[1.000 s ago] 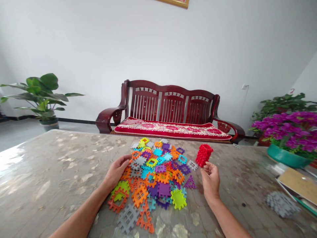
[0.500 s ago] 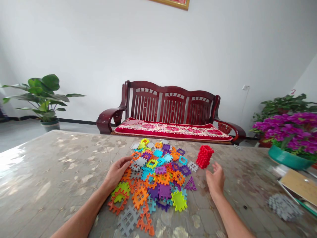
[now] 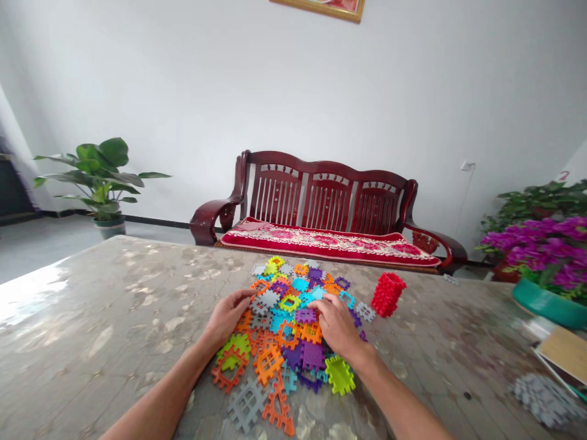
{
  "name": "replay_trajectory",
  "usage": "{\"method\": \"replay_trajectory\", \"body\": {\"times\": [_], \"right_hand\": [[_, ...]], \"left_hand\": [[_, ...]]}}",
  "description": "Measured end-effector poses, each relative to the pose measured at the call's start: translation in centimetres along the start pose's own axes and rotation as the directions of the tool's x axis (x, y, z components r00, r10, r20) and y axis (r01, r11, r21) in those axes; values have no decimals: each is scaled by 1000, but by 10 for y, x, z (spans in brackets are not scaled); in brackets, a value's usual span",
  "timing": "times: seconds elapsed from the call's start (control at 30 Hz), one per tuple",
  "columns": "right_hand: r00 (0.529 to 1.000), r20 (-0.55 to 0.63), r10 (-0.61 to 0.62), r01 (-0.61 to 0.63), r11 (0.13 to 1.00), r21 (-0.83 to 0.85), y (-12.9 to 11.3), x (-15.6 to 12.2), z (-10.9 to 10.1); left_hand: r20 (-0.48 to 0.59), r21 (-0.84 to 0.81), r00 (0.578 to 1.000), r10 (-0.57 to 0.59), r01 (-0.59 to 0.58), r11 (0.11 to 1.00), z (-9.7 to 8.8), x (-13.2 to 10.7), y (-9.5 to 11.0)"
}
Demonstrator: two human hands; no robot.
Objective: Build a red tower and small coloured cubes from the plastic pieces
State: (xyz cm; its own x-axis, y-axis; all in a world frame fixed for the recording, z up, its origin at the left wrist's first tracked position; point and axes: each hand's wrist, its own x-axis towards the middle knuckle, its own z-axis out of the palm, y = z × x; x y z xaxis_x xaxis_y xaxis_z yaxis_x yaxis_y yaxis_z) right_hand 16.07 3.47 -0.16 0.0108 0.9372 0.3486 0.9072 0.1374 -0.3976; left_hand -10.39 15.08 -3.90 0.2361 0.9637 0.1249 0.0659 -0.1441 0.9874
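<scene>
A heap of flat plastic interlocking pieces (image 3: 293,318) in orange, purple, blue, green and grey lies spread on the stone-patterned table (image 3: 114,330). My left hand (image 3: 228,316) rests on the heap's left edge, fingers curled on the pieces there. My right hand (image 3: 337,324) lies palm down over the middle of the heap, fingers reaching toward the blue and purple pieces; what is under the fingertips is hidden. A red tube built from the same pieces (image 3: 387,294) stands upright on the table to the right of the heap, apart from both hands.
A grey stack of pieces (image 3: 543,398) lies at the table's right edge beside a flat board (image 3: 564,353). A teal pot of purple flowers (image 3: 550,275) stands at the right. Behind the table are a wooden bench (image 3: 328,214) and a leafy plant (image 3: 103,177).
My right hand set the red tube down upright on the table, let go of it and moved left onto the heap. My left hand stayed on the heap's left edge.
</scene>
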Motion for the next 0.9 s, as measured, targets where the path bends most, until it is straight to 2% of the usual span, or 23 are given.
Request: {"method": "replay_trajectory", "body": {"times": [0.1,0.2,0.3,0.5,0.63,0.9], "right_hand": [[999,40,3,-3,1000,-10,6,7,-1],[999,-10,32,-32,999,22,13,8,-3],[999,-19,26,-27,999,-36,14,12,-4],[992,113,61,-33,971,-236,9,26,-5],[974,214,77,-21,967,-253,12,34,-5],[953,287,97,-19,965,-263,10,39,-3]], "left_hand": [[5,-3,1000,1,-1,1000,0,1,-2],[12,16,1000,6,-6,1000,0,1,-3],[10,23,1000,7,-8,1000,0,1,-2],[15,40,1000,-2,2,999,0,1,0],[14,50,1000,-5,4,999,1,1,-1],[-17,14,1000,-17,17,1000,1,2,-3]]}}
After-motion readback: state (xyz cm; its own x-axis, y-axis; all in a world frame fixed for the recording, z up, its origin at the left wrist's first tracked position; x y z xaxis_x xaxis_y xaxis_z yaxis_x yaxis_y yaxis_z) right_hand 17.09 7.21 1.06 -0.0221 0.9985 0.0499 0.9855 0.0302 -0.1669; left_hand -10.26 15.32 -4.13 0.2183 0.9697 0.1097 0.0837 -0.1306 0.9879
